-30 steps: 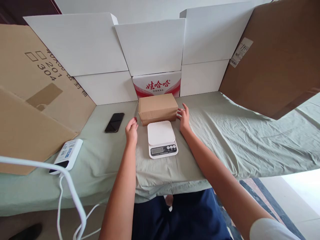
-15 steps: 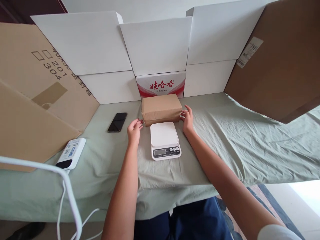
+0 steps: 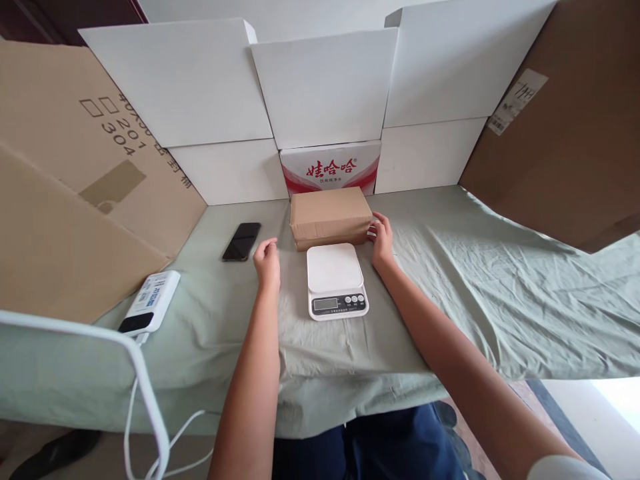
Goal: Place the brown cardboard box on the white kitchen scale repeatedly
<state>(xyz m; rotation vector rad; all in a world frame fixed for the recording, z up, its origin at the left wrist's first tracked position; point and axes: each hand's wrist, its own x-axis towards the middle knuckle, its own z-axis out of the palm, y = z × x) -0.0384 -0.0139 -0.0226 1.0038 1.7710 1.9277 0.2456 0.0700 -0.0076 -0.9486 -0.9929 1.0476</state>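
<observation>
Right hand (image 3: 383, 239) open, fingertips touching the brown box (image 3: 331, 217) end — left hand (image 3: 267, 260) open, near it, grasping nothing.

right hand (image 3: 383, 238) touches brown box (image 3: 331, 217) behind scale (image 3: 336, 280)

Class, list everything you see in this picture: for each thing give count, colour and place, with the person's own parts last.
Parcel: one, brown, table centre, behind the scale.
Scale: one, white, in front of the parcel.
Phone: one, black, left of the parcel.
Power bank: one, white, near left edge, cable attached.
Cloth: one, pale green, covering the table.
White boards: several, at the back.
Red-and-white carton: one, behind the parcel.
Cardboard sheets: brown, both sides.
Left hand: open, beside the parcel, apart.
Right hand: touching the parcel's right end.
</observation>
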